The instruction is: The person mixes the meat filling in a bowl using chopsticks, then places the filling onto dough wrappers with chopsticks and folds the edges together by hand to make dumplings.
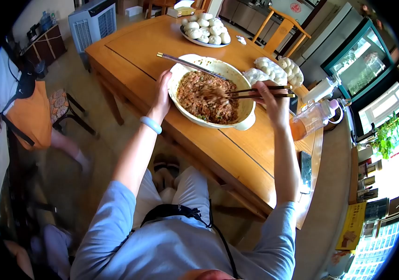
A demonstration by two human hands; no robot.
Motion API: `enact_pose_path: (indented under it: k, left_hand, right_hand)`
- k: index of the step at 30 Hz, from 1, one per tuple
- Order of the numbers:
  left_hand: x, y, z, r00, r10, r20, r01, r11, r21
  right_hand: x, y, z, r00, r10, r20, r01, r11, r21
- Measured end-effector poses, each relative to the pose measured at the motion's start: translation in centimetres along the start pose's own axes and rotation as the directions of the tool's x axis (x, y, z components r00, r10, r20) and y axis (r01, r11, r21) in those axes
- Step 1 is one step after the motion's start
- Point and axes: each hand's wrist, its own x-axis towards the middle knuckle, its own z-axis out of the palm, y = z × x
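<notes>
I see the bowl (246, 108) between both hands, by the tabletop's (134, 41) near edge. The left hand (163, 95), nearer, cups its left wall, grip unclear with fingers hidden; the right hand (271, 100) closes around chopsticks (285, 95) pointing left into the filling (199, 93). Room opens toward the tabletop's left corner; bags (274, 71) crowd the far right.

Wooden tabletop (136, 43): white bowl (245, 123) by near edge; plate of buns (216, 45) toward far-left corner; bagged buns (274, 71), far edge; phone (306, 168), right edge.
</notes>
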Motion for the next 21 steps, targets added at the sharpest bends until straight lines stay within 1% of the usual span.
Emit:
enact_pose_path:
  k: [1, 4, 5, 7, 8, 9, 10, 11, 12, 13, 15, 17, 18, 19, 21]
  left_hand:
    - [-0.2, 0.2, 0.1, 1.0, -0.003, -0.015, 0.003, 1.0, 0.002]
    - [-0.7, 0.5, 0.3, 1.0, -0.011, -0.022, 0.011, 1.0, 0.018]
    - [-0.6, 0.5, 0.4, 1.0, -0.017, -0.016, 0.017, 1.0, 0.014]
    - [-0.4, 0.4, 0.4, 0.999, -0.029, -0.021, 0.029, 1.0, 0.01]
    - [-0.1, 0.3, 0.2, 1.0, -0.029, -0.013, 0.029, 1.0, 0.006]
    - [0.0, 0.1, 0.0, 1.0, -0.03, -0.009, 0.03, 1.0, 0.003]
    - [0.4, -0.1, -0.3, 0.999, -0.017, 0.03, 0.018, 1.0, -0.015]
    - [0.6, -0.3, -0.4, 1.0, -0.015, 0.02, 0.015, 1.0, -0.015]
    - [0.3, -0.2, -0.1, 1.0, -0.013, 0.004, 0.014, 1.0, -0.016]
    - [0.1, -0.1, -0.1, 1.0, -0.013, -0.015, 0.012, 1.0, -0.017]
    - [0.0, -0.4, -0.6, 1.0, 0.007, -0.016, -0.007, 1.0, 0.02]
    - [0.3, -0.4, -0.6, 1.0, 0.01, -0.01, -0.01, 1.0, 0.025]
    - [0.3, -0.3, -0.5, 1.0, -0.002, -0.011, 0.002, 1.0, 0.012]
    - [0.3, -0.2, -0.4, 1.0, -0.016, -0.013, 0.016, 1.0, 0.0]
    - [0.1, -0.1, -0.3, 1.0, -0.014, -0.021, 0.015, 1.0, 0.006]
  right_hand:
    - [-0.2, -1.0, 1.3, 1.0, -0.001, -0.017, 0.002, 0.997, 0.077]
    - [-0.1, -2.3, 3.4, 0.997, -0.062, 0.04, 0.055, 0.987, 0.153]
    - [-0.2, -2.3, 3.9, 0.997, -0.055, 0.046, 0.048, 0.988, 0.149]
    - [-0.4, -1.6, 4.7, 0.99, -0.025, 0.141, -0.009, 0.971, 0.237]
    - [-0.4, -0.6, 4.9, 0.979, -0.015, 0.201, -0.028, 0.978, 0.205]
    - [-0.8, -0.3, 4.9, 0.971, 0.026, 0.239, -0.08, 0.972, 0.22]
    - [-0.8, 0.4, 4.3, 0.964, 0.034, 0.265, -0.09, 0.975, 0.203]
    - [-0.6, 0.9, 3.2, 0.954, 0.041, 0.296, -0.1, 0.978, 0.184]
    - [-0.5, 0.7, 1.9, 0.961, 0.079, 0.265, -0.108, 0.989, 0.098]
    - [-0.2, 0.8, 0.6, 0.967, 0.069, 0.247, -0.1, 0.989, 0.113]
    - [0.0, -0.3, -1.7, 0.983, 0.085, 0.163, -0.079, 0.996, -0.044]
    - [-0.2, -1.9, -3.2, 0.996, 0.057, 0.065, -0.055, 0.998, -0.042]
    - [-0.1, -2.5, -4.2, 0.998, 0.013, 0.063, -0.01, 0.999, -0.051]
    - [-0.4, -3.5, -4.7, 0.999, 0.042, 0.004, -0.042, 0.996, -0.078]
    - [-0.6, -4.4, -5.1, 0.995, 0.099, -0.003, -0.098, 0.981, -0.168]
